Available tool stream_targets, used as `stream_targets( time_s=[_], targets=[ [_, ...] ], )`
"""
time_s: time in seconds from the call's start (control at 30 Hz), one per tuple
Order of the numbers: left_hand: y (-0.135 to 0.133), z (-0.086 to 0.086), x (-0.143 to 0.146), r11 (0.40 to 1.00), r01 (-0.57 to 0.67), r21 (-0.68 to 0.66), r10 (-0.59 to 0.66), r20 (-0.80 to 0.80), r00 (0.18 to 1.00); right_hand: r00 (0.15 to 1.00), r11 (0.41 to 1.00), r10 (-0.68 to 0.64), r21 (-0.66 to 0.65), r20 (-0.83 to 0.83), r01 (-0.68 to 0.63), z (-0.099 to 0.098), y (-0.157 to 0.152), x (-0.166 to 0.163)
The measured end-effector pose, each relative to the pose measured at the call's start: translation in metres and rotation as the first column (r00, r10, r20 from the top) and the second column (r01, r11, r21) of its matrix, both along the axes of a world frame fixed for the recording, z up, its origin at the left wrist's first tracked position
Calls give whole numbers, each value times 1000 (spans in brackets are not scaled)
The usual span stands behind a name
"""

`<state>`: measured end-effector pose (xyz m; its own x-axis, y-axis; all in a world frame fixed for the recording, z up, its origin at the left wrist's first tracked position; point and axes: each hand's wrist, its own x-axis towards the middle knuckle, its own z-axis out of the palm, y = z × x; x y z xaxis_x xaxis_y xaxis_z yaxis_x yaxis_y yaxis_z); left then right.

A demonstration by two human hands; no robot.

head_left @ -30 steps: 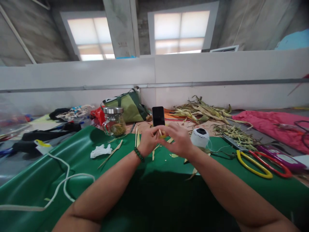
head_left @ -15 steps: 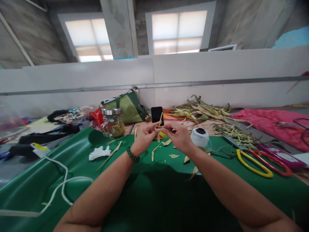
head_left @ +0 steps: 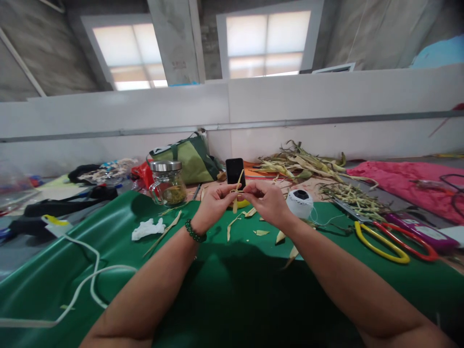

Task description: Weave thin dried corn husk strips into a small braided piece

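Between my two hands is a pale yellow strip of corn husk (head_left: 235, 207), one end pointing up and another hanging down. My left hand (head_left: 214, 203), with a green bead bracelet at the wrist, pinches it from the left. From the right, the fingertips of my right hand (head_left: 267, 200) are closed on the same strip. Its middle is partly hidden by my fingers. Something round and yellow (head_left: 243, 203) shows just behind and below my fingertips. Husk scraps (head_left: 261, 233) lie on the green sheet (head_left: 224, 270) under my hands.
A black phone (head_left: 235, 169) stands behind my hands. Left are a glass jar mug (head_left: 173, 188), a crumpled white piece (head_left: 148, 229) and a white cable (head_left: 96, 270). Right are a white thread spool (head_left: 300, 204), scissors (head_left: 384, 244), a husk pile (head_left: 300, 162) and pink cloth (head_left: 402, 186).
The loop of husk between my fingertips has been drawn flatter, and my fingertips sit slightly lower and closer to it. The view has shifted a little.
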<state>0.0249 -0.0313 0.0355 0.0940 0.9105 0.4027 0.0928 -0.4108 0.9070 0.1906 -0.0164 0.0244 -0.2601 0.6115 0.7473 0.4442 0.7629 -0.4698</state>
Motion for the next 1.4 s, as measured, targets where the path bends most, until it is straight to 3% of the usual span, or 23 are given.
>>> stream_targets(
  time_s=[0.07, 0.17, 0.23, 0.3, 0.4, 0.5, 0.57, 0.67, 0.87, 1.13, 1.33, 1.4],
  targets=[
    [0, 1, -1, 996, 46, -71, -41, 72, 997, 992, 975, -65, 217, 108, 40, 0, -2, 1],
    [1, 1, -2, 992, 69, -108, -54, 133, 990, 929, 847, -183, 532, 323, -18, 1, -6, -1],
    [1, 0, -1, 995, 71, -71, -64, 97, 993, 888, 770, -231, 633, 397, -83, 0, -9, -4],
    [1, 0, 1, 998, 60, -15, -59, 39, 997, 894, 737, -220, 667, 389, -109, -1, -8, -6],
    [-1, -1, 2, 998, 43, 33, -42, -30, 999, 955, 820, -60, 561, 289, -118, -3, -5, -6],
    [-2, -1, 1, 990, 139, 2, -138, -80, 987, 991, 954, 80, 281, 108, -108, -1, -2, -3],
    [-2, 0, 0, 976, 216, -35, -217, -66, 974, 992, 989, 128, 74, -11, -127, 1, -1, -1],
    [-1, 0, -4, 959, 270, -86, -273, -30, 962, 975, 976, 159, -127, -154, -179, 6, 0, 2],
    [-2, 1, -5, 935, 330, -129, -333, -4, 943, 952, 913, 173, -321, -253, -251, 8, 4, 3],
    [-4, 0, 0, 954, 266, -138, -261, 53, 964, 940, 904, 146, -345, -307, -253, 12, 1, 3],
    [-3, 4, -3, 959, 224, -177, -185, 214, 959, 843, 786, 353, -361, -406, -502, 26, -3, 23],
    [-3, 4, -4, 957, 225, -183, -186, 207, 960, 817, 787, 386, -307, -429, -534, 27, -4, 23]
  ],
)
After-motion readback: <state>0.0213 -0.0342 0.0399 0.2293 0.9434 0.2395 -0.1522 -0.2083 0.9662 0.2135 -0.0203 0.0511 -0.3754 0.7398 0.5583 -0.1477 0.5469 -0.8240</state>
